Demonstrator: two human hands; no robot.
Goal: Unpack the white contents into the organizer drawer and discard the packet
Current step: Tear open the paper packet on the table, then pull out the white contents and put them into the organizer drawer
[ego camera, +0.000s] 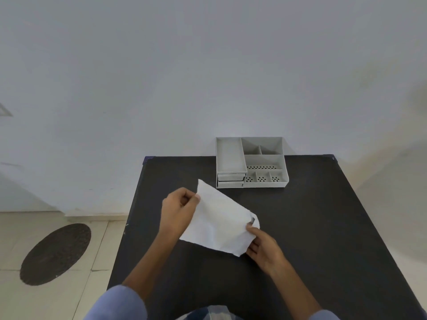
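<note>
A white packet (219, 219) is held just above the black table (323, 227), tilted with one corner pointing up and away. My left hand (179, 207) pinches its upper left edge. My right hand (263, 247) grips its lower right corner, where a small dark mark shows. Behind the packet, a grey organizer (251, 161) stands at the table's far edge against the wall. Its two small drawers (230, 180) at the lower left are pushed in. The contents of the packet are hidden.
The organizer's open top compartments hold nothing that I can see. A white wall rises right behind the table. On the tiled floor to the left lies a dark oval mat (55, 254). My blue sleeves show at the bottom edge.
</note>
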